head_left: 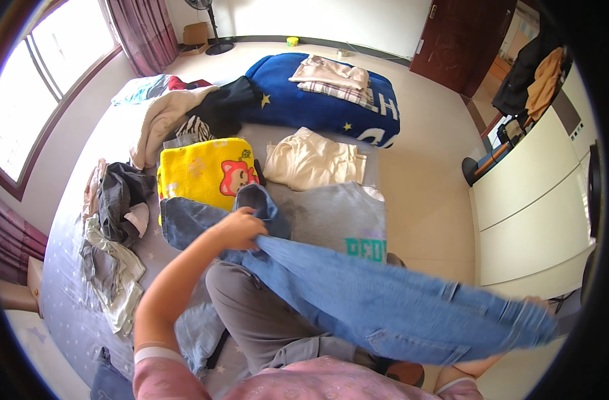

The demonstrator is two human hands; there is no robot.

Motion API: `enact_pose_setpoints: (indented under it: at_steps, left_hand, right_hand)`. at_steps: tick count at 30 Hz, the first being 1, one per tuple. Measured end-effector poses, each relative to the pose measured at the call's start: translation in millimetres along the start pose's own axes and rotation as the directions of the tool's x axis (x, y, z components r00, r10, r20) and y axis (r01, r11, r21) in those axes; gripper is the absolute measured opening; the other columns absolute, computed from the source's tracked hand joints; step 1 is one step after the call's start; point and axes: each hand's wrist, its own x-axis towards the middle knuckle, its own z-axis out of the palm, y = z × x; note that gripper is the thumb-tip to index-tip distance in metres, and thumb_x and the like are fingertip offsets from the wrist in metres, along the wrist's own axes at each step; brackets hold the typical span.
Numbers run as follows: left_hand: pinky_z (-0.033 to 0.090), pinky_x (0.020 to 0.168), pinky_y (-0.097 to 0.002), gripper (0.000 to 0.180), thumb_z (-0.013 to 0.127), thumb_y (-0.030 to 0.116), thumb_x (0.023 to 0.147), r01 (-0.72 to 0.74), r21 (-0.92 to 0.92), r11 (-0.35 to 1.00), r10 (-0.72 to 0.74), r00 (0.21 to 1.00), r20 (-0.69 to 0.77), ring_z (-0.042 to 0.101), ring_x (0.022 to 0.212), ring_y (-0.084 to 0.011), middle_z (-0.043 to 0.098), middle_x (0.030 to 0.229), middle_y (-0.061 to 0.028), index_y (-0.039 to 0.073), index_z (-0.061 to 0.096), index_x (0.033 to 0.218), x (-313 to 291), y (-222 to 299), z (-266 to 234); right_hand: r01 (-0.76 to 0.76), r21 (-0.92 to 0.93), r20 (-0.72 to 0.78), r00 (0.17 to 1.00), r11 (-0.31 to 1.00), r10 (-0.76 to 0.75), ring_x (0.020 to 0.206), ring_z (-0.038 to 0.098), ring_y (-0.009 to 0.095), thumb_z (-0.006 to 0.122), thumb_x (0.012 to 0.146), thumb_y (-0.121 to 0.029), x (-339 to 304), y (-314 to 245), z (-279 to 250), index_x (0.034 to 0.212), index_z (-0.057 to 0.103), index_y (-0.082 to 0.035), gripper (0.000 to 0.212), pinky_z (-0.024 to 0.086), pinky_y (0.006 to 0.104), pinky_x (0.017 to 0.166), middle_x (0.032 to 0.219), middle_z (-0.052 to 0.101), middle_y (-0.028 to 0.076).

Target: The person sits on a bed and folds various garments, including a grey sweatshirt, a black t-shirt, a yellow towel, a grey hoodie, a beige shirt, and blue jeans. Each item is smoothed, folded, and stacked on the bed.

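Observation:
A pair of blue jeans (364,293) stretches across my lap, from the middle of the view to the lower right. My left hand (239,229) is closed round a leg of it, and the end of that leg trails to the left over a folded yellow cloth (198,170) with a pink cartoon figure. At the far right my right hand (536,303) grips the waistband, most of its fingers hidden behind the denim. The waistband end is slightly blurred. Just beyond the jeans lies a grey sweatshirt (331,217) with green lettering.
Cream trousers (314,160) lie folded beside the yellow cloth. A rolled dark blue blanket (278,80) carries a folded plaid garment (338,93). Loose clothes (121,200) are heaped on the bed's left side. A pale cabinet (531,220) stands to the right.

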Motion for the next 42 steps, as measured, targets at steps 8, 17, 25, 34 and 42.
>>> enact_pose_setpoints:
  at_steps: [8, 17, 25, 34, 42]
  left_hand:
    - [0.042, 0.09, -0.0443, 0.016, 0.065, 0.016, 0.057, 0.378, 0.095, 0.921, -0.281, 0.813, -0.51, 0.06, 0.082, -0.0279, 0.057, 0.07, -0.008, 0.005, 0.055, 0.062, -194.6, 104.5, -152.1]
    - [0.032, 0.041, -0.0305, 0.046, 0.08, 0.04, 0.057, 0.499, -0.156, 0.852, -0.506, 0.711, -0.488, 0.046, 0.04, -0.0202, 0.039, 0.045, -0.0072, 0.004, 0.051, 0.056, -255.8, 118.3, -122.7]
    - [0.048, 0.076, -0.0386, 0.029, 0.066, 0.028, 0.076, 0.618, -0.216, 0.756, -0.652, 0.68, -0.336, 0.058, 0.09, -0.029, 0.057, 0.098, -0.0089, 0.011, 0.06, 0.098, -149.1, 24.4, 81.8]
    - [0.042, 0.087, -0.0378, 0.035, 0.064, 0.032, 0.079, 0.766, -0.523, 0.375, -0.924, 0.264, -0.276, 0.052, 0.103, -0.03, 0.055, 0.108, -0.0122, 0.008, 0.06, 0.104, -217.3, 69.9, 182.8]
    - [0.043, 0.084, -0.0347, 0.073, 0.075, 0.045, 0.066, 0.49, -0.833, -0.257, -0.966, -0.14, 0.217, 0.052, 0.105, -0.0243, 0.052, 0.116, -0.0183, 0.002, 0.051, 0.119, -321.4, 114.6, 235.8]
  right_hand:
    - [0.121, 0.139, -0.766, 0.643, 0.983, 0.029, 0.113, 0.049, 0.028, 0.046, 0.088, -0.017, 26.1, 64.9, 6.7, 0.13, 0.039, 0.002, 0.047, 0.036, 0.0407, 0.099, 0.126, 0.049, 0.016]
    - [0.012, 0.293, -0.615, 0.768, 0.956, 0.179, 0.118, 0.046, 0.025, 0.05, 0.086, -0.012, 112.8, 135.3, 19.6, 0.133, 0.037, 0.0, 0.051, 0.033, 0.0376, 0.102, 0.13, 0.046, 0.014]
    - [-0.6, 0.012, -0.459, 0.707, 0.8, 0.538, 0.117, 0.047, 0.017, 0.055, 0.084, -0.005, 106.4, 260.8, 2.1, 0.128, 0.048, -0.005, 0.044, 0.032, 0.0314, 0.102, 0.128, 0.05, 0.005]
    - [-0.714, -0.571, -0.62, 0.698, 0.404, 0.358, 0.105, 0.054, 0.02, 0.055, 0.084, -0.007, 61.8, 321.8, -46.9, 0.123, 0.048, 0.0, 0.04, 0.039, 0.0322, 0.093, 0.114, 0.057, 0.013]
    - [-0.09, 0.392, 0.176, 0.984, 0.916, 0.021, 0.074, 0.059, 0.03, 0.047, 0.092, -0.024, 180.5, 142.0, 238.7, 0.092, 0.055, 0.001, 0.027, 0.047, 0.0382, 0.07, 0.086, 0.058, 0.018]
